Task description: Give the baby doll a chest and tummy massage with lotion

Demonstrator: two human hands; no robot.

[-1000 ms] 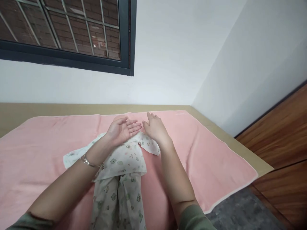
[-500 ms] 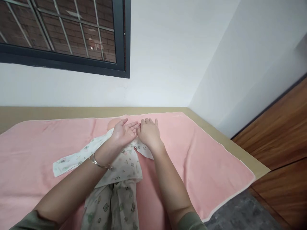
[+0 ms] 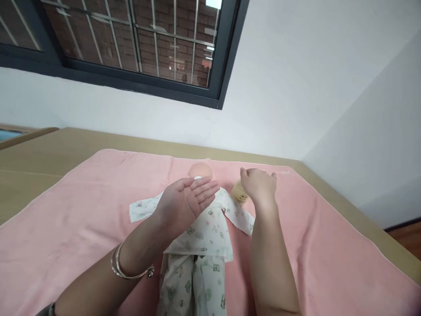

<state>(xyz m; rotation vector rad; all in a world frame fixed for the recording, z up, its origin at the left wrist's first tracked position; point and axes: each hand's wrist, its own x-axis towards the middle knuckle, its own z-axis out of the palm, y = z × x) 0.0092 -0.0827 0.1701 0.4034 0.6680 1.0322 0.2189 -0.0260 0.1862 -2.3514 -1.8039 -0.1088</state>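
- At the far left a tan wooden tabletop shows bare, and a pink terry towel lies spread across it, reaching all the way to the right edge.
- On your left wrist sits a pair of thin silver bangles, just above the towel.
- Your left hand hovers palm up over the chest of the doll, fingers straight and spread a little — it grips nothing.
- Beneath it lies a small baby doll in a white printed cotton suit, on its back in the middle of the towel; its bald head points away from you, its sleeves are spread to both sides, and its legs run toward you.
- Your right hand is just beside the doll's far sleeve, knuckles up, fingers curled around a small yellowish round thing — what it is, you cannot tell from here.
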